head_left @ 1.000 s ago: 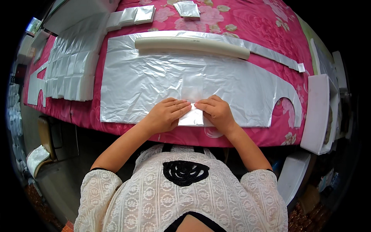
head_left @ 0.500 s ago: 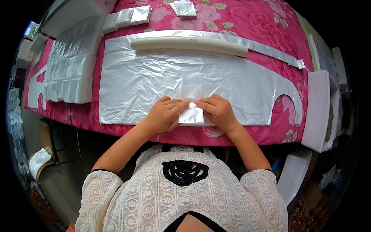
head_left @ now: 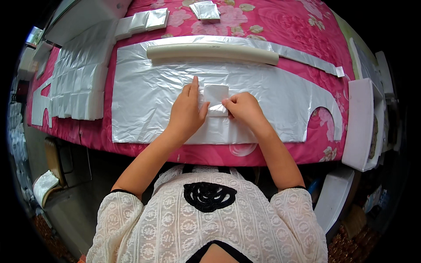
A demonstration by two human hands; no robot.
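Note:
A small folded piece of thin white plastic film [head_left: 215, 93] lies on a large flat sheet of the same film [head_left: 149, 98], which is shaped like an apron with a curved cut-out at its right end. My right hand [head_left: 247, 110] pinches the right edge of the folded piece between thumb and fingers. Left of the piece, my left hand [head_left: 187, 108] rests on the sheet, fingers stretched and thumb apart, the thumb tip close to the piece's lower left edge. Across the sheet's far part lies a long cream tube [head_left: 212, 52].
Stacks of folded white film [head_left: 83, 83] stand at the left, with several more packets [head_left: 149, 18] behind. A few folded squares [head_left: 208, 11] lie at the back on the pink floral cloth [head_left: 285, 26]. A white foam box [head_left: 359, 127] stands at the right edge.
Both hands have moved away from me. The near part of the folded piece now lies farther up the sheet, apparently folded over. My left hand has let go and opened; my right still pinches.

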